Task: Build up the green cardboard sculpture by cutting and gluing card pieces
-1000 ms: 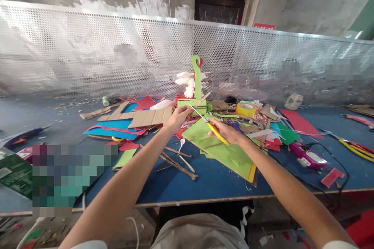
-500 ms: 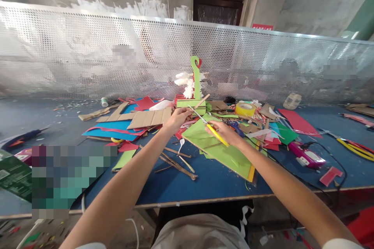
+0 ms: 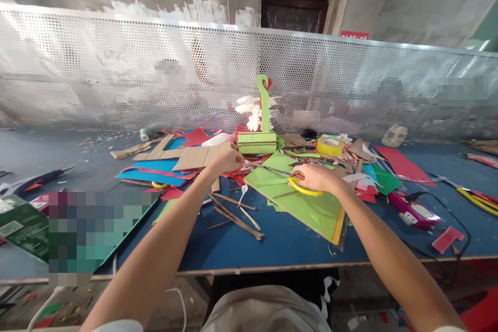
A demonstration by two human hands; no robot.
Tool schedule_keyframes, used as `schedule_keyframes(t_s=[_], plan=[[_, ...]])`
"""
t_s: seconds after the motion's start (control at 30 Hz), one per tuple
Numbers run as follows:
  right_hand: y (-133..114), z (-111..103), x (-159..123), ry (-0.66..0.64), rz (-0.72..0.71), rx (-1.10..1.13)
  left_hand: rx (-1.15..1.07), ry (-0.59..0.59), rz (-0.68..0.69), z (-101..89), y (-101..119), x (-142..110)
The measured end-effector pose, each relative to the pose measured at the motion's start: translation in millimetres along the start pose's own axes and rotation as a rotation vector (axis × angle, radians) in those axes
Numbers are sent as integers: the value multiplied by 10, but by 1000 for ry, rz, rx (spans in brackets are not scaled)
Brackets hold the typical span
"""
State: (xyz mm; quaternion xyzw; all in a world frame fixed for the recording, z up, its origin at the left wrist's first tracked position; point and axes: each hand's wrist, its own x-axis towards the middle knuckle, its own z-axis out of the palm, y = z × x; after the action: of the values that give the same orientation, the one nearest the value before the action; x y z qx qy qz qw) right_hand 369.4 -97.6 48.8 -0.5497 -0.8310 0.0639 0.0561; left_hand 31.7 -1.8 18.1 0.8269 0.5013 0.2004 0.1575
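My left hand [image 3: 232, 160] is closed in a pinch on a thin brown strip [image 3: 252, 164], seemingly cardboard; its far end is hard to make out. Yellow-handled scissors [image 3: 305, 189] are in my right hand [image 3: 314, 176], their blades pointing left toward the strip and my left fingertips. Beneath the scissors lies a light green sheet [image 3: 288, 202] on a board. Behind the hands stands a green paper-covered box shape [image 3: 257, 143], with a curled green strip [image 3: 265, 106] upright above it and white tufts [image 3: 254, 118] beside that.
Cardboard pieces [image 3: 202, 156] and a blue sheet [image 3: 150, 174] lie to the left. Twigs [image 3: 239, 223] and a white plastic spoon [image 3: 243, 193] are in front. On the right are yellow tape [image 3: 330, 145], a purple power strip [image 3: 414, 210] and pliers [image 3: 472, 197]. A perforated metal screen [image 3: 128, 78] runs behind.
My right hand has moved right and slightly down with the scissors, whose blades now lie flatter. My left hand has shifted slightly left and down, and the strip no longer points up beyond it.
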Motion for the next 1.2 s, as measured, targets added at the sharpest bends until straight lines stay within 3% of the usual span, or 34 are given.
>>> schedule_keyframes(t_s=[0.17,0.3,0.4,0.53,0.63,0.77,0.93,1.07,1.2], plan=[[75,-90,-63,-26,17,-72,151,191,102,129,56,33],[107,-161,-124,5,7,-69,45,117,291,380,155,97],[114,-157,-154,2,20,-62,-48,151,265,495,194,132],[108,-147,-183,-152,77,-3,-97,220,189,414,217,117],[146,-173,-195,-234,108,76,-218,167,131,247,266,41],[165,-140,-114,10,74,329,-520,30,220,125,449,-62],[-49,145,192,219,-93,1084,-598,30,237,294,733,-68],[-152,330,371,356,-72,1257,-491,82,257,445,833,-52],[-123,361,386,351,-67,1297,-562,42,271,476,833,-52]])
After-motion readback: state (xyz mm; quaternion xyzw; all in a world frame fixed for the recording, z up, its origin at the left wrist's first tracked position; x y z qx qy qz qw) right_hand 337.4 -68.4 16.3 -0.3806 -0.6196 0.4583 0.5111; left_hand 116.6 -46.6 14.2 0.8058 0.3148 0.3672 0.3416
